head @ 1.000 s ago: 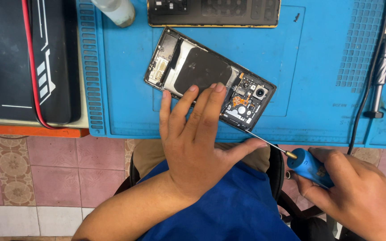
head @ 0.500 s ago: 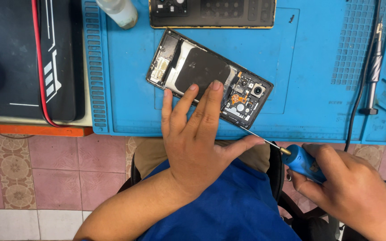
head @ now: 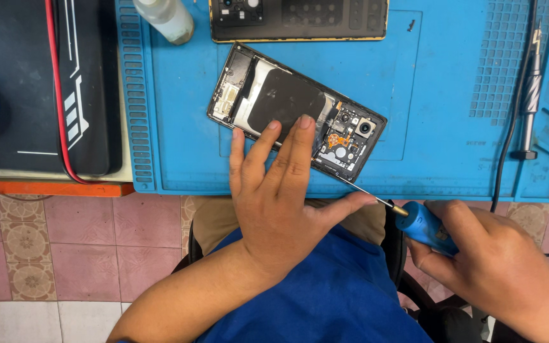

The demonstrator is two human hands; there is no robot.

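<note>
- One opened phone (head: 297, 111) lies tilted on our blue mat (head: 440, 121), back cover off, with its dark coil pad, orange flex and camera modules showing.
- Our left hand (head: 284, 197) lies flat with fingers spread across the phone's near edge, pinning it to the mat; the thumb stretches toward the screwdriver shaft.
- Our right hand (head: 490, 267) is wrapped around the blue handle of a screwdriver (head: 408, 219), whose thin shaft reaches the phone's lower corner by the cameras.
- To do this well, we judge, the tip should sit square in the screw head, pressure stay light, and the left hand hold the phone from sliding.
- Just beyond the phone lies a dark back panel (head: 300, 18) with a gold rim.
- One pale bottle (head: 166, 18) stands at the mat's far left corner; we cannot tell what is in it.
- Along the mat's right side are moulded compartments holding a metal tool (head: 531, 89); a black cable runs beside it.
- Left of the mat sits a black device (head: 30, 89) with a red wire across it.
- Below the tabletop edge, tiled floor shows.
</note>
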